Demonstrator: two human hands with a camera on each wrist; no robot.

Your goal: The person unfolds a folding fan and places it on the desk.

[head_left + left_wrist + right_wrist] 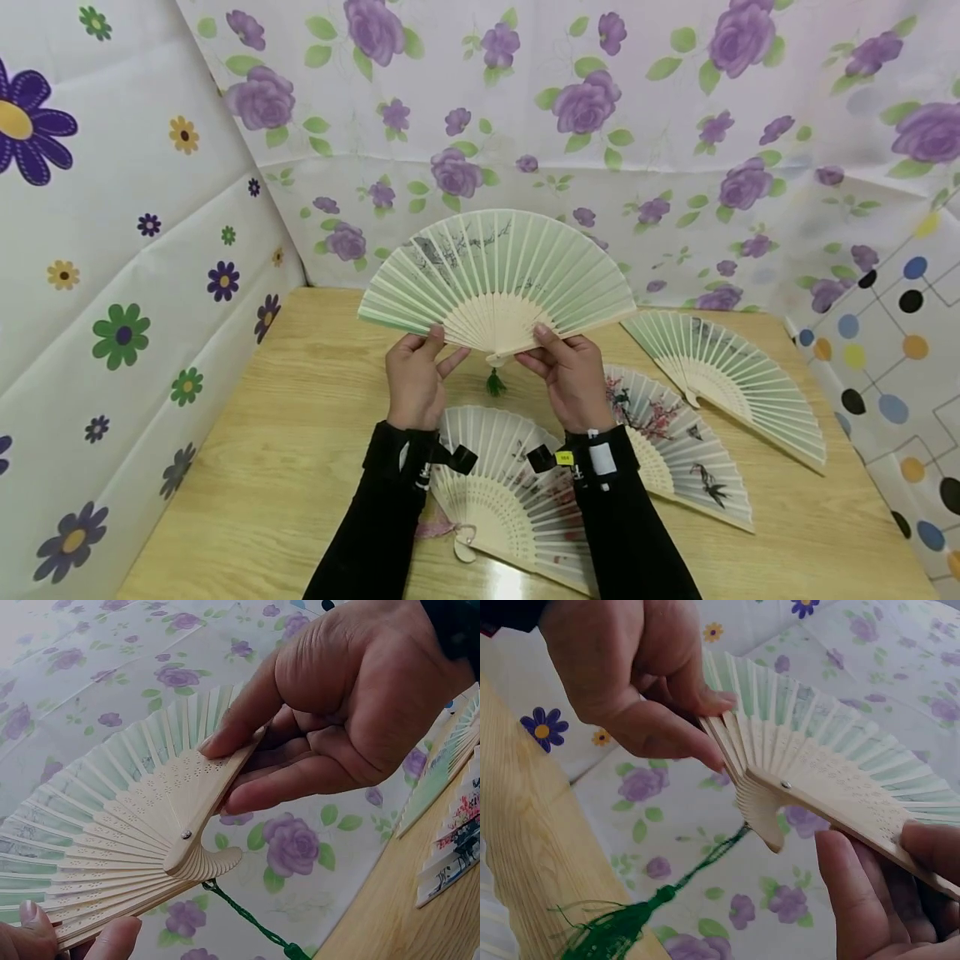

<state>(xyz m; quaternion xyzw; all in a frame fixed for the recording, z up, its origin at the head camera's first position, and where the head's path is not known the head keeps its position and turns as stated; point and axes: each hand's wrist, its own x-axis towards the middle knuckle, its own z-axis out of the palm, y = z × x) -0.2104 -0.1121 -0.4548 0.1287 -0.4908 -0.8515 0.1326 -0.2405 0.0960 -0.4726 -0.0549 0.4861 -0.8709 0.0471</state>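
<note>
Both hands hold a spread pale green folding fan [491,258] up over the table, its arc upward. My left hand [416,379] pinches the left end rib between thumb and fingers. On the other side my right hand [576,379] pinches the right end rib the same way. Below the pivot hangs a green tassel [495,383], also seen in the right wrist view. Pierced wooden ribs [161,795] fan out from the pivot in the left wrist view. Dark branch drawings mark the green leaf.
Three more spread fans lie on the wooden table [262,467]: a green one [742,375] at right, a white blossom-printed one [682,450] beside it, and a white one [510,492] with a pink tassel under the forearms. Patterned cloths [480,125] enclose the back and sides.
</note>
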